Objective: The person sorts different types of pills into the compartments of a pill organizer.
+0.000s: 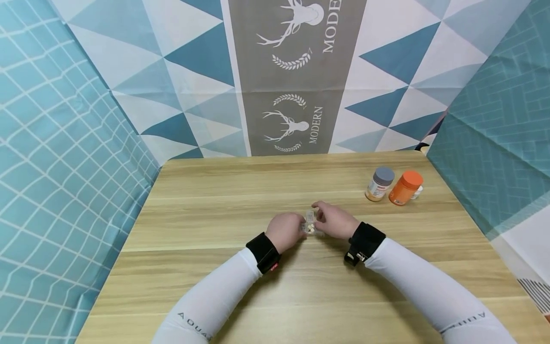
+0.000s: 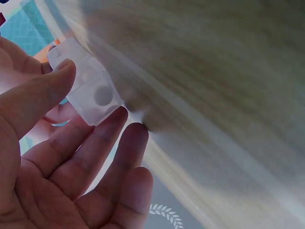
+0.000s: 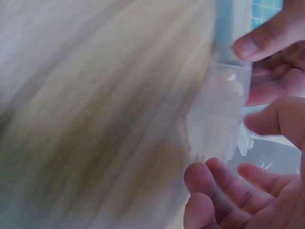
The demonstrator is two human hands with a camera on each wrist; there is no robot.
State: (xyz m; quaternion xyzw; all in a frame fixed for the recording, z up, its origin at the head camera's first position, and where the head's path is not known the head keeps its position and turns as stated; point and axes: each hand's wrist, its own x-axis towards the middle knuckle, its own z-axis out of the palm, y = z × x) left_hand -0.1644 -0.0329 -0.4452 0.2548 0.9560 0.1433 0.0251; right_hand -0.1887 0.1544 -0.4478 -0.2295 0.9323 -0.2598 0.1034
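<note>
A small clear plastic pill box (image 1: 310, 231) with compartments is between the two hands at mid-table, with a lid flap raised and pale tablets inside. The left hand (image 1: 287, 231) grips its left end, thumb on one face and fingers behind, as the left wrist view shows. A round tablet shows through the end compartment of the pill box (image 2: 93, 98). At the other end, the right hand (image 1: 337, 220) holds the box between thumb and fingers. In the right wrist view its fingertips (image 3: 199, 177) touch the lower end of the box.
Toward the back right stand a jar with a grey lid (image 1: 380, 183) and an orange bottle (image 1: 405, 188), with a small white item (image 1: 417, 192) partly hidden behind it. The wooden table (image 1: 206, 200) meets patterned cloth at the back and sides.
</note>
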